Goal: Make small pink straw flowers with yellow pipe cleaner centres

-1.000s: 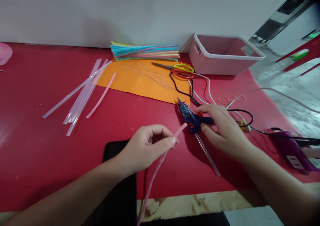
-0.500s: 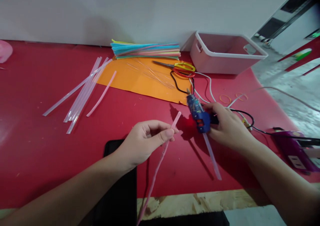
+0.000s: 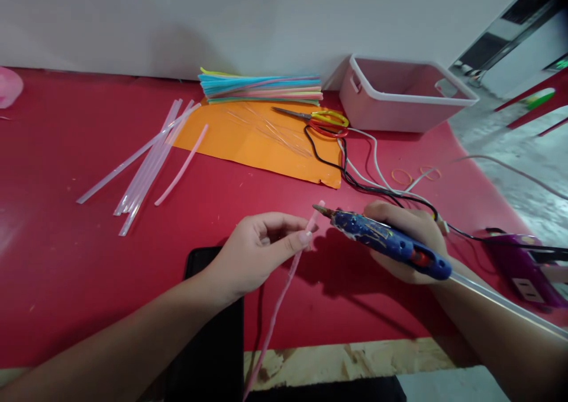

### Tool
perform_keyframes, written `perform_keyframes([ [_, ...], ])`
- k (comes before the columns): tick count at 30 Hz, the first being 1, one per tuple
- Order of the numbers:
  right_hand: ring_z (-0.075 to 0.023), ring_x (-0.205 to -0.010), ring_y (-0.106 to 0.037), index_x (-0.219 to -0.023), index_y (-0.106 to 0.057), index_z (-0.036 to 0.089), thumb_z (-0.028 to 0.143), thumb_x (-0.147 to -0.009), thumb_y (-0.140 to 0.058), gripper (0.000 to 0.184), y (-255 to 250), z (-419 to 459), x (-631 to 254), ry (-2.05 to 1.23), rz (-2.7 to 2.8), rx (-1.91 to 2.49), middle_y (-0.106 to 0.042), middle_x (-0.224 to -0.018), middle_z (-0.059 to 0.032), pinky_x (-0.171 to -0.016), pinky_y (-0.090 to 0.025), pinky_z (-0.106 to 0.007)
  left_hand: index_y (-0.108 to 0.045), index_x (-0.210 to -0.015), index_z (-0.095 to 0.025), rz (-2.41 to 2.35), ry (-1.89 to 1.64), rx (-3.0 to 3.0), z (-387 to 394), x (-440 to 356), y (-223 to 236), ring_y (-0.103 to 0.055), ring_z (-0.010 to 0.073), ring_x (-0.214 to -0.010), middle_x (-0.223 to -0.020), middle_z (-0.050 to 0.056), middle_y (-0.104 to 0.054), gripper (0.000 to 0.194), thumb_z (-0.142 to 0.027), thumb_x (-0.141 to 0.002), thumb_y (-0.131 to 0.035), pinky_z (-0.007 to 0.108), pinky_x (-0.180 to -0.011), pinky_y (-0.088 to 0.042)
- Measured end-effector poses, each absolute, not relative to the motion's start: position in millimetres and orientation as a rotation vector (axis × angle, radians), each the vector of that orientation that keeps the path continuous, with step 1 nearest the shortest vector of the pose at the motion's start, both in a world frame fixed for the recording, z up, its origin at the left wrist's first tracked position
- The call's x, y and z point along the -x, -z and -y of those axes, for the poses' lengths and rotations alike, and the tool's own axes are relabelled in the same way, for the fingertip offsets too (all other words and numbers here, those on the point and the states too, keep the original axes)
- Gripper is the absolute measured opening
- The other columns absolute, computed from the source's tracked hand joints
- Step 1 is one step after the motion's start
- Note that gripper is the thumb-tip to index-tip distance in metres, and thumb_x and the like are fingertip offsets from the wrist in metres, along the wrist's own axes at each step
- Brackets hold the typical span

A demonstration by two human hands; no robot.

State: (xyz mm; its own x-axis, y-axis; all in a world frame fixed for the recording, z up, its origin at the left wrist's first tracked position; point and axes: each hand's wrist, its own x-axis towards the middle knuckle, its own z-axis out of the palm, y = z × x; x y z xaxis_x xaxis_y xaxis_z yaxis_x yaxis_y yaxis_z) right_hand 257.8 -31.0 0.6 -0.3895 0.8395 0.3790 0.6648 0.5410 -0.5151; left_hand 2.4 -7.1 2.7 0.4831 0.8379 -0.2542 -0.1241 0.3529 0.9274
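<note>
Between the thumb and fingers of my left hand (image 3: 261, 248) is a long pink pipe cleaner (image 3: 277, 313), its upper end sticking out above the fingertips and its tail hanging past the table's front edge. My right hand (image 3: 410, 236) is closed around a blue glue gun (image 3: 386, 236) with a worn, glue-stained barrel. A clear glue stick (image 3: 501, 298) runs out of the gun's back over my right forearm. The metal nozzle points left and lies at the upper end of the pink pipe cleaner; whether it touches, I cannot tell.
On the red table (image 3: 66, 283) lie clear glue sticks (image 3: 148, 165), a short pink piece (image 3: 181, 165), an orange sheet (image 3: 248, 141), scissors (image 3: 326, 121) and a bundle of coloured pipe cleaners (image 3: 261, 88). A pink basket (image 3: 399, 106), cables (image 3: 375, 159) and a purple power strip (image 3: 523, 269) stand right.
My right hand has turned the glue gun from nozzle-up to nozzle-left and brought its tip to the pink pipe cleaner's end. My left hand has hardly moved.
</note>
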Motion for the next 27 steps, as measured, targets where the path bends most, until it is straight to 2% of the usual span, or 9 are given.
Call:
perform_keyframes([
  [5,-0.0165,-0.067,-0.062,-0.091,-0.054,0.023,0.022,-0.074,-0.058,0.018,4,26,-262,-0.285,2.256,1.105,-0.063,-0.076,-0.0024,-0.059,-0.048,-0.028,-0.077,-0.089,-0.019,-0.816,-0.741,-0.982,6,-2,-2,-0.069,0.0071,-0.071,-0.08,0.0,-0.077,0.011,-0.019,-0.078,-0.074,0.017,-0.073,-0.054],
  [13,-0.0194,-0.071,-0.06,-0.096,-0.055,0.023,0.024,-0.071,-0.062,0.026,8,24,-270,-0.294,2.278,1.036,-0.063,-0.078,-0.0052,-0.063,-0.048,-0.031,-0.077,-0.094,-0.021,-0.788,-0.747,-0.952,7,-3,-2,-0.071,0.0078,-0.073,-0.09,0.001,-0.078,0.017,-0.017,-0.078,-0.074,0.018,-0.075,-0.056],
  [22,-0.0172,-0.066,-0.055,-0.092,-0.053,0.023,0.02,-0.073,-0.06,0.02,-1,24,-263,-0.227,2.275,1.039,-0.059,-0.073,-0.0024,-0.061,-0.047,-0.03,-0.078,-0.093,-0.025,-0.806,-0.744,-0.941,8,-2,-4,-0.07,0.0053,-0.074,-0.087,-0.002,-0.078,0.017,-0.018,-0.078,-0.074,0.012,-0.071,-0.053],
  [27,-0.0164,-0.064,-0.053,-0.091,-0.053,0.023,0.018,-0.072,-0.059,0.02,-2,22,-261,-0.185,2.265,1.019,-0.059,-0.073,-0.0013,-0.064,-0.046,-0.031,-0.078,-0.094,-0.026,-0.851,-0.735,-0.998,9,-1,-3,-0.065,0.0031,-0.067,-0.079,-0.003,-0.076,0.019,-0.019,-0.078,-0.074,0.01,-0.066,-0.05],
])
